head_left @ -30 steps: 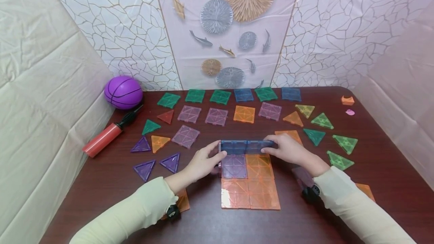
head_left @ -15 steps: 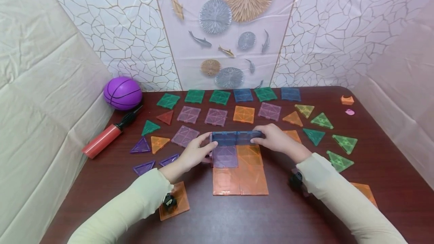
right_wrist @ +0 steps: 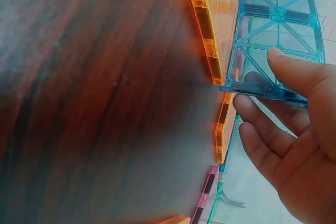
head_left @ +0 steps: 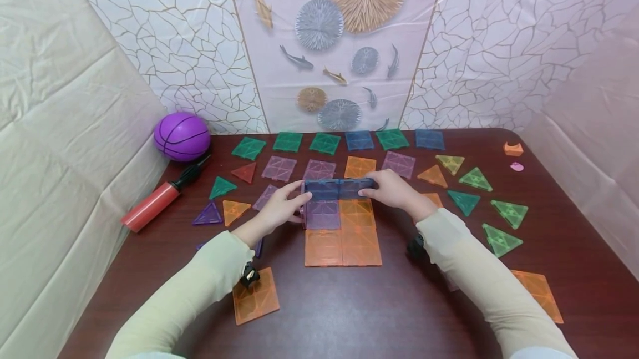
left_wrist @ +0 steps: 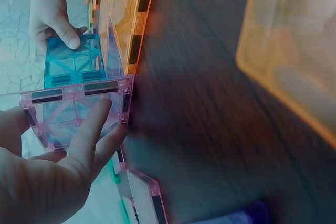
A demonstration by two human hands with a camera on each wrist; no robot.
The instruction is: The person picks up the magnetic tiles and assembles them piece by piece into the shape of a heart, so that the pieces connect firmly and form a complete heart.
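Two blue magnetic tiles point(head_left: 321, 189) stand upright side by side along the far edge of a flat panel. That panel joins a purple tile point(head_left: 323, 215) with several orange tiles point(head_left: 361, 246). At the left end, a pink magnetic tile point(left_wrist: 58, 113) stands upright and meets the blue ones at a corner. My left hand point(head_left: 276, 206) grips this corner, fingers against the pink tile's outer face and thumb on the near side. The right hand point(head_left: 394, 191) pinches the outer end of the right blue tile, thumb in front and fingers behind.
Square tiles in green, blue, purple and orange lie in rows behind. Triangle tiles point(head_left: 501, 239) are spread at both sides. Orange tiles point(head_left: 256, 298) lie near my left forearm and right forearm point(head_left: 538, 292). A purple ball point(head_left: 182, 136) and red hand pump point(head_left: 152, 206) sit at left.
Both hands have slid the joined tiles away from me and somewhat left across the table. Their grips look the same. The orange tile by my left forearm is more exposed.
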